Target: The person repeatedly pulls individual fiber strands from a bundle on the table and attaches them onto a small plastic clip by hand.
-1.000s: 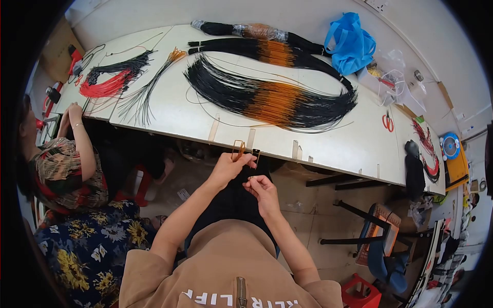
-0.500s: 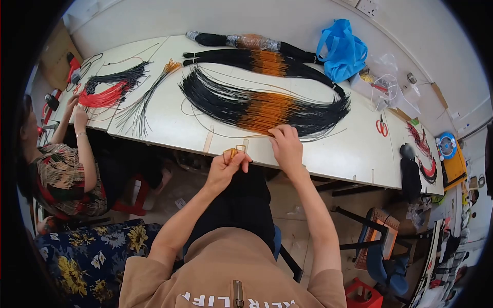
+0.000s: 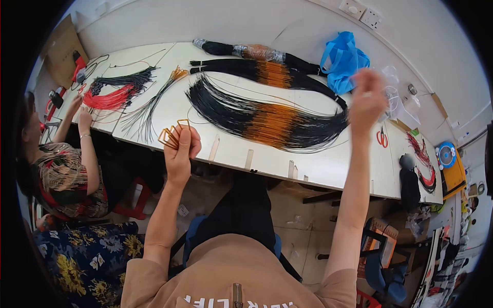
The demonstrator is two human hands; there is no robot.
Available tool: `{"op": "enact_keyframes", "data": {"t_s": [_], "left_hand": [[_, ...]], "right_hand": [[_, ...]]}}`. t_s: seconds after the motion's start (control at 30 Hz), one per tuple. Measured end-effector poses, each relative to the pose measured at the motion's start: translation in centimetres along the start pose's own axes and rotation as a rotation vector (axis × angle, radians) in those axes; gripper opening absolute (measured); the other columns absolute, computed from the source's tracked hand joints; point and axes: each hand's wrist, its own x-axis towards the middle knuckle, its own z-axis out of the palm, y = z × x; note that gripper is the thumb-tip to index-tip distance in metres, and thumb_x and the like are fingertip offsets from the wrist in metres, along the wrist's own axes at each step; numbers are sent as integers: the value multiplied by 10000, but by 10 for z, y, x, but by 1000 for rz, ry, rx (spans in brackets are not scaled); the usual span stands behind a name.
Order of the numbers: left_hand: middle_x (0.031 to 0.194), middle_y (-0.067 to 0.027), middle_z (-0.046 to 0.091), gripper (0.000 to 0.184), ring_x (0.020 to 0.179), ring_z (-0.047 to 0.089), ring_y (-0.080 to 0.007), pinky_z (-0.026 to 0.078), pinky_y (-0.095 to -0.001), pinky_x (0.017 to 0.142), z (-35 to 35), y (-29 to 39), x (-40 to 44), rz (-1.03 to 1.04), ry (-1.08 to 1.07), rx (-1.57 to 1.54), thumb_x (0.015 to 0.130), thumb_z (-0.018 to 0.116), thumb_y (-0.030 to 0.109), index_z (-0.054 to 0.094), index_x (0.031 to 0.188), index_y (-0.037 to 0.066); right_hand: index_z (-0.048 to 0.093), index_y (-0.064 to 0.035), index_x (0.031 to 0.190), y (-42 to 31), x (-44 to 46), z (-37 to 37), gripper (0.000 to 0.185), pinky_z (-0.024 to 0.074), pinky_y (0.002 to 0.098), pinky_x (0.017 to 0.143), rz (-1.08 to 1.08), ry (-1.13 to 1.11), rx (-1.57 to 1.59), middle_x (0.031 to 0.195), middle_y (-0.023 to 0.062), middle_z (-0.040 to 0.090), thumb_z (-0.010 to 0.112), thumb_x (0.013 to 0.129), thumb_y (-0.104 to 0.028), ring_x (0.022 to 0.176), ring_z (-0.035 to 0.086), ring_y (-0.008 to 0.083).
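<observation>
Your left hand (image 3: 181,149) is closed, thumb against curled fingers, on several bent orange wire pieces (image 3: 170,138); their squared loops stand out beyond the fingertips, fanned and partly overlapping. Your right hand (image 3: 367,97) is raised and blurred; its opening, and whether it has hold of a wire, cannot be told. The fanned bundle of black wires with an orange middle (image 3: 271,126) lies to the right of the left grip, its far end running toward the right hand. Beyond the right hand is the blue bag (image 3: 341,64); nearer you and slightly to its right lie the red-handled scissors (image 3: 382,138). Judged on handling: pinch the pieces firmly enough to stop them slipping, yet lightly enough to spare their corners. Hold the loops clear of the bundle, since open bends could snag loose strands. Slow, level travel of the right hand would lessen tangling over the table (image 3: 328,172).
</observation>
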Motion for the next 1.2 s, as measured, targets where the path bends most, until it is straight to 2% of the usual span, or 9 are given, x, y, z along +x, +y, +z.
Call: {"op": "enact_keyframes", "data": {"t_s": [0.07, 0.17, 0.2, 0.27, 0.47, 0.63, 0.83, 0.97, 1.2], "left_hand": [[718, -18, 563, 180, 553, 388, -42, 292, -141, 511, 0, 10, -1, 29, 38, -37, 1007, 493, 140, 548, 877, 28], [703, -3, 543, 132, 559, 388, -36, 287, -140, 516, 0, 32, 5, 73, 64, -76, 982, 526, 99, 566, 884, 19], [698, 2, 539, 115, 562, 390, -34, 284, -142, 515, 0, 43, 8, 68, 16, -16, 963, 544, 87, 583, 881, 16], [687, 13, 533, 80, 567, 394, -30, 279, -145, 513, -2, 61, 13, 55, -66, 105, 924, 580, 62, 615, 873, 11], [612, -23, 604, 130, 522, 424, -68, 336, -195, 501, 28, -2, 29, -319, -434, 422, 844, 690, 111, 728, 844, -13], [610, -82, 608, 268, 509, 445, -129, 408, -245, 523, 43, -51, 12, -425, -789, 527, 819, 741, 177, 678, 808, -83], [612, -96, 601, 310, 519, 452, -133, 418, -267, 532, 36, -82, 5, -456, -703, 630, 791, 773, 189, 649, 760, -93], [614, -103, 595, 332, 525, 450, -137, 425, -273, 542, 39, -84, 7, -480, -715, 672, 781, 785, 191, 626, 727, -96], [636, -93, 621, 292, 544, 478, -131, 439, -258, 568, 20, -78, 9, -521, -642, 649, 774, 786, 166, 649, 757, -92]], "right_hand": [[636, -89, 973, -27, 29, -21, 140, 453, 261, 594, 0, 157, 151, 758, 28, 669, 602, 861, -13, 617, 563, 122], [648, -117, 921, -48, -30, -5, 123, 467, 294, 596, -79, -539, -23, 764, 30, 655, 620, 820, -52, 644, 569, 183], [660, -47, 895, -60, -48, -9, 88, 437, 269, 591, -26, -744, 104, 768, 29, 646, 649, 808, -45, 609, 530, 144], [667, -24, 833, -58, -94, -8, 46, 421, 260, 577, 194, -888, 378, 737, 25, 628, 663, 799, -56, 602, 508, 138], [680, -9, 859, -65, -140, -12, 75, 418, 246, 576, 465, -1115, 430, 765, 25, 642, 639, 847, -70, 611, 500, 132], [683, -4, 861, -58, -158, -8, 81, 425, 247, 586, 547, -1142, 415, 804, 25, 657, 633, 855, -67, 634, 521, 128], [682, 2, 866, -36, -179, -10, 86, 434, 247, 608, 857, -921, 638, 831, 32, 664, 636, 852, -69, 671, 550, 137], [681, -4, 867, -41, -190, -8, 78, 433, 252, 619, 381, -827, 383, 823, 37, 652, 635, 848, -64, 672, 548, 154], [670, -12, 857, -49, -208, 8, 56, 429, 265, 618, 429, -942, 350, 784, 39, 617, 634, 838, -51, 652, 523, 169]]}}
